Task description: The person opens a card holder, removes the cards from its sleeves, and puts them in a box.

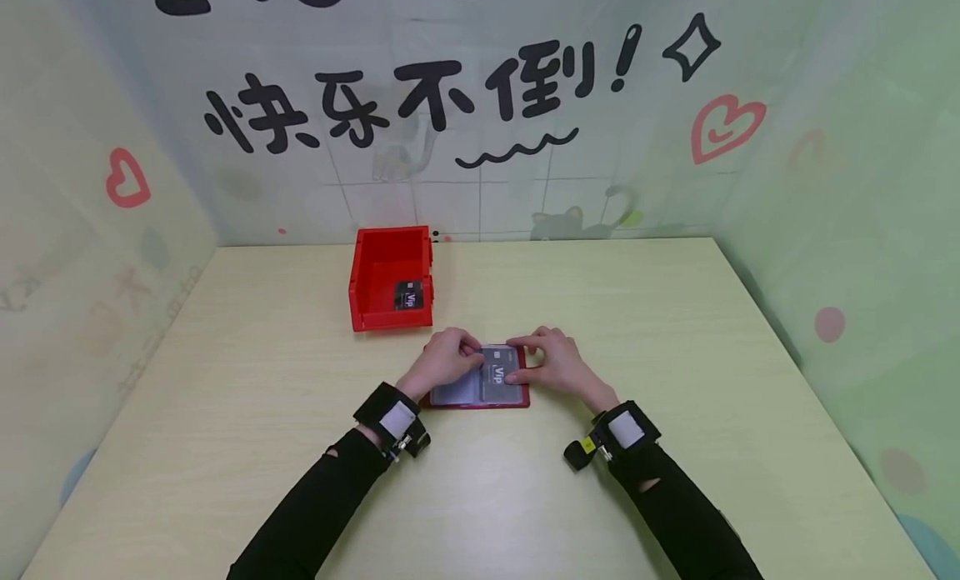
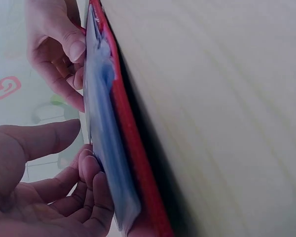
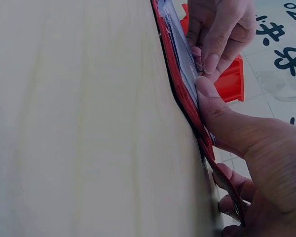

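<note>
- Holder (image 1: pixel 480 388): a red card holder lying open and flat on the desk (image 1: pixel 675 330), in front of the red bin (image 1: pixel 392 278) and near it; its clear sleeves face up
- Card (image 1: pixel 498 372): a dark card marked "Vip", lying on the right half of the holder, with its far end near the holder's far edge; whether it sits inside a sleeve or on top cannot be told
- Left hand (image 1: pixel 444 362): rests on the left half of the holder, fingers bent, fingertips meeting the card's left edge; in the left wrist view its fingers (image 2: pixel 91 185) lie against the clear sleeve (image 2: pixel 106 148), curled loosely; whether this grip pinches the sleeve or only presses it cannot be told
- Right hand (image 1: pixel 557 365): rests on the right side of the holder, forefinger stretched along the card's far edge; in the right wrist view its thumb (image 3: pixel 212 106) presses the sleeve edge while the other fingers curl under the holder's red cover (image 3: pixel 187 106), so this grip is clamped on the holder
- Bin: stands on the desk behind the holder, open top; a second dark "Vip" card (image 1: pixel 408 294) lies on its floor
- Both wrists carry black straps with cameras, worn over black sleeves
</note>
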`<act>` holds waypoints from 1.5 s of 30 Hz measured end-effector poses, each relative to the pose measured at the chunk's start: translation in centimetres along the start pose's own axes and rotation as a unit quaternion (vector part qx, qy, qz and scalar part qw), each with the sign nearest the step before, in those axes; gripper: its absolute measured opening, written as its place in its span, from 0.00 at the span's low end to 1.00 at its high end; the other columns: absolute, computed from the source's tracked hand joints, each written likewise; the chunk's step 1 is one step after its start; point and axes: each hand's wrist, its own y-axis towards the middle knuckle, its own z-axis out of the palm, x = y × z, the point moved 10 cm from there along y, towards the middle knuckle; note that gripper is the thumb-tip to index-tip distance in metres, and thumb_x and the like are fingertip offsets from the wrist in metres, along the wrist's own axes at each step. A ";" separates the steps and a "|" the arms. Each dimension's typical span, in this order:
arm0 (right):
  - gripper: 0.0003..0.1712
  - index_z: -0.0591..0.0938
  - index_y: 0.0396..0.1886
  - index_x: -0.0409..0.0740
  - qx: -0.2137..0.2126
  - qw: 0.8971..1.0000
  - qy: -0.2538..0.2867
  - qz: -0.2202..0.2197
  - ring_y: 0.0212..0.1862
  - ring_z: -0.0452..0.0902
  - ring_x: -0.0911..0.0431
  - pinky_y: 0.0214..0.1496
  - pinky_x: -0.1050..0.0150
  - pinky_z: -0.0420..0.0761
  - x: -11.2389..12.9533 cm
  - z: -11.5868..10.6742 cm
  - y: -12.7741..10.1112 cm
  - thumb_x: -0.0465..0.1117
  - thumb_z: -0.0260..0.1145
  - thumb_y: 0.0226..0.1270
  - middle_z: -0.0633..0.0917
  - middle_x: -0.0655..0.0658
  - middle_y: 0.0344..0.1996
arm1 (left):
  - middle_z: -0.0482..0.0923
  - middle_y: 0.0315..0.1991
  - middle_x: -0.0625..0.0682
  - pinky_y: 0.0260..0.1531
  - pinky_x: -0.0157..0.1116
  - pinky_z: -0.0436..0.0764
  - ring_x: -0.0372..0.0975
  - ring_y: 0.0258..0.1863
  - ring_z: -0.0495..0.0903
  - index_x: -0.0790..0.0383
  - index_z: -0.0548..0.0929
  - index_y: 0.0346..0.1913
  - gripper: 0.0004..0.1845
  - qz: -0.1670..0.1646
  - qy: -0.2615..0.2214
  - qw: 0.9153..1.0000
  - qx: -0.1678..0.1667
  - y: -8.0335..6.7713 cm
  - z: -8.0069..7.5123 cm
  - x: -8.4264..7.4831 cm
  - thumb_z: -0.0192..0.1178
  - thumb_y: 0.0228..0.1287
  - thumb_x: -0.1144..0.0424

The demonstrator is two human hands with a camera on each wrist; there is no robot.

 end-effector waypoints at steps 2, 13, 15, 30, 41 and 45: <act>0.36 0.83 0.62 0.53 0.000 1.000 -0.003 0.000 0.42 0.67 0.53 0.47 0.59 0.61 0.1 0.0 0.0 0.57 0.80 0.52 0.79 0.46 0.39 | 0.84 0.41 0.57 0.42 0.35 0.79 0.43 0.39 0.78 0.67 0.85 0.52 0.14 -0.006 -0.007 1.000 0.006 0.0 0.0 0.1 0.65 0.67 0.63; 0.35 0.84 0.60 0.53 -0.004 1.000 -0.005 0.008 0.42 0.67 0.53 0.48 0.58 0.61 0.1 0.0 0.1 0.58 0.80 0.51 0.77 0.48 0.36 | 0.86 0.43 0.59 0.44 0.37 0.82 0.44 0.39 0.80 0.67 0.86 0.51 0.14 -0.026 -0.030 0.999 0.009 0.1 -0.4 0.2 0.64 0.68 0.62; 0.35 0.84 0.60 0.53 -0.004 1.000 -0.005 0.008 0.42 0.67 0.53 0.48 0.58 0.61 0.0 0.0 0.0 0.58 0.80 0.51 0.77 0.48 0.35 | 0.86 0.43 0.58 0.42 0.36 0.81 0.44 0.38 0.80 0.67 0.87 0.50 0.13 -0.033 -0.035 0.999 0.010 0.1 -0.5 0.1 0.65 0.68 0.62; 0.34 0.84 0.58 0.53 -0.016 1.000 0.003 0.001 0.42 0.67 0.52 0.46 0.60 0.60 0.2 -0.1 0.0 0.57 0.80 0.50 0.77 0.48 0.35 | 0.88 0.35 0.60 0.33 0.33 0.86 0.38 0.26 0.84 0.71 0.86 0.48 0.12 -0.046 -0.096 0.994 -0.004 0.4 -0.3 0.7 0.67 0.64 0.67; 0.35 0.84 0.59 0.53 -0.011 1.000 0.005 0.005 0.44 0.67 0.51 0.47 0.59 0.58 0.2 0.0 0.0 0.56 0.80 0.51 0.77 0.47 0.37 | 0.87 0.42 0.62 0.36 0.32 0.86 0.39 0.27 0.84 0.70 0.87 0.51 0.14 -0.086 -0.150 0.985 0.009 -0.3 -1.0 2.2 0.64 0.67 0.66; 0.35 0.84 0.59 0.53 -0.011 1.000 0.004 0.009 0.44 0.67 0.51 0.47 0.59 0.59 0.2 0.0 -0.1 0.56 0.80 0.51 0.77 0.47 0.37 | 0.87 0.43 0.62 0.35 0.31 0.86 0.39 0.28 0.86 0.70 0.85 0.54 0.18 -0.094 -0.167 0.981 0.030 -0.5 -0.6 2.2 0.66 0.67 0.62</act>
